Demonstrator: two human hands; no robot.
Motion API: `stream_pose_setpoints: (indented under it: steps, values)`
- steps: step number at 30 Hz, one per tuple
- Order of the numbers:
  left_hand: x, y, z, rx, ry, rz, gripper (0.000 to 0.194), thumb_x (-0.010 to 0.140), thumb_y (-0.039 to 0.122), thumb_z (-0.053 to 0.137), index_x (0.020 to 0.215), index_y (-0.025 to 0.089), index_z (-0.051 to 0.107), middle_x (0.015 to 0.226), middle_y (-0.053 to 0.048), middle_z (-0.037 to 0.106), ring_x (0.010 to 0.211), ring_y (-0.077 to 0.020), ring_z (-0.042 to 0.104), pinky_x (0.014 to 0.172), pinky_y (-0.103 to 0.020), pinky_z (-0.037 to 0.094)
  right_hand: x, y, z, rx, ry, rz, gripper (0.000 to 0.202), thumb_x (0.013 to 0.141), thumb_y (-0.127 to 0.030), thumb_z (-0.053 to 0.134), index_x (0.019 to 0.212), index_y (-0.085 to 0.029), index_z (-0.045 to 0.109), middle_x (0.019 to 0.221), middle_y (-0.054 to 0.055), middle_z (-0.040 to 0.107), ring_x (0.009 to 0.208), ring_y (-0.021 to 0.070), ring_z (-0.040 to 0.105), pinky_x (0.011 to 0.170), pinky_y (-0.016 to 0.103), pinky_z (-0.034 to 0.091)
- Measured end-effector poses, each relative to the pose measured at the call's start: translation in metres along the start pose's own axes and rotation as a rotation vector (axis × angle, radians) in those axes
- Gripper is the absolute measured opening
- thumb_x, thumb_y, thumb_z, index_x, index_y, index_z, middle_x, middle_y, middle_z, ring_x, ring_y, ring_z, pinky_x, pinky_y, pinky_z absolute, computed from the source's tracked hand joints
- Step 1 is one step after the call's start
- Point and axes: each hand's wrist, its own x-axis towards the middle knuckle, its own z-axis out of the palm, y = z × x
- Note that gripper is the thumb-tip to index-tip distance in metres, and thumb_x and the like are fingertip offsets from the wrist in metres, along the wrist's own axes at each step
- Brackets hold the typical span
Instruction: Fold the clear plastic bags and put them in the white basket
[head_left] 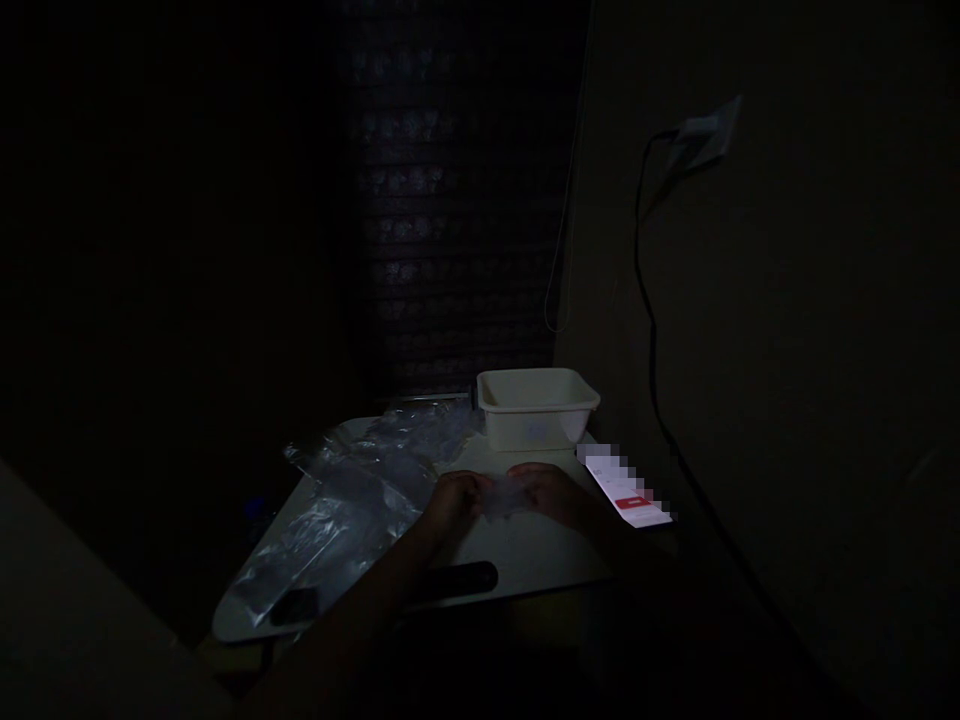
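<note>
Between my two hands, just above the small white table (pixel 525 555), is a small piece of clear plastic, perhaps a bag (pixel 504 497). My left hand (pixel 456 500) pinches its left side with closed fingers. On the opposite side my right hand (pixel 551 492) grips it in the same way. Dim light hides the fine detail of the fingers and the plastic. A loose heap of crinkled clear plastic bags (pixel 352 510) covers the left part of the table, beside my left forearm.
A white plastic tub (pixel 536 428) stands at the table's back. A phone with a lit screen (pixel 630 490) lies at the right edge. The table has a dark handle slot (pixel 457 579) in front. A black cable (pixel 652 340) hangs from a wall socket (pixel 705 138) on the right.
</note>
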Motion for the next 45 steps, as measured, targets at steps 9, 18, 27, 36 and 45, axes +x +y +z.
stream_pose_setpoints:
  steps: [9, 18, 27, 36, 45]
  values:
    - [0.003, -0.011, 0.0, 0.339, 0.044, 0.083, 0.014, 0.057, 0.025, 0.051, 0.053, 0.012, 0.053, 0.043, 0.002, 0.047, 0.039, -0.008, 0.042, 0.042, -0.021, 0.033, 0.004, 0.006, -0.005, -0.141, 0.162, 0.028, 0.032, 0.054, -0.024, 0.055, 0.085, -0.016, 0.051, 0.06, 0.0, 0.054, 0.05, 0.0122, 0.051, 0.05, 0.03, 0.041]
    - [0.007, -0.025, -0.01, 1.466, -0.203, 0.446, 0.045, 0.079, 0.026, 0.024, 0.119, 0.01, 0.031, 0.126, -0.013, 0.03, 0.117, -0.02, 0.022, 0.093, -0.038, 0.018, 0.002, 0.014, -0.005, -1.239, 0.403, -0.375, 0.038, 0.067, -0.01, 0.034, 0.102, -0.01, 0.051, 0.104, 0.012, 0.053, 0.099, 0.0181, 0.045, 0.089, 0.033, 0.032]
    - [-0.022, -0.018, 0.008, 1.773, -0.402, 0.425, 0.058, 0.076, 0.037, 0.025, 0.125, 0.007, 0.015, 0.131, -0.015, 0.016, 0.119, -0.0235, 0.01, 0.094, -0.042, 0.011, -0.022, 0.031, 0.022, -1.58, 0.032, -0.479, 0.049, 0.081, -0.037, 0.018, 0.121, -0.012, 0.031, 0.125, 0.012, 0.032, 0.117, 0.021, 0.023, 0.093, 0.043, 0.018]
    - [-0.028, -0.025, 0.007, 1.852, -0.417, 0.399, 0.064, 0.075, 0.044, 0.019, 0.124, 0.003, 0.018, 0.129, -0.019, 0.017, 0.119, -0.0269, 0.008, 0.092, -0.048, 0.005, -0.028, 0.047, 0.013, -1.619, 0.066, -0.5, 0.049, 0.081, -0.039, 0.018, 0.119, -0.013, 0.034, 0.123, 0.013, 0.035, 0.116, 0.0219, 0.024, 0.092, 0.047, 0.013]
    - [-0.028, -0.028, 0.006, 1.864, -0.405, 0.448, 0.063, 0.076, 0.045, 0.018, 0.124, 0.005, 0.02, 0.129, -0.018, 0.019, 0.119, -0.0277, 0.009, 0.09, -0.05, 0.004, -0.032, 0.039, 0.018, -1.639, 0.038, -0.452, 0.051, 0.081, -0.04, 0.014, 0.12, -0.012, 0.033, 0.125, 0.013, 0.033, 0.117, 0.0216, 0.024, 0.092, 0.047, 0.015]
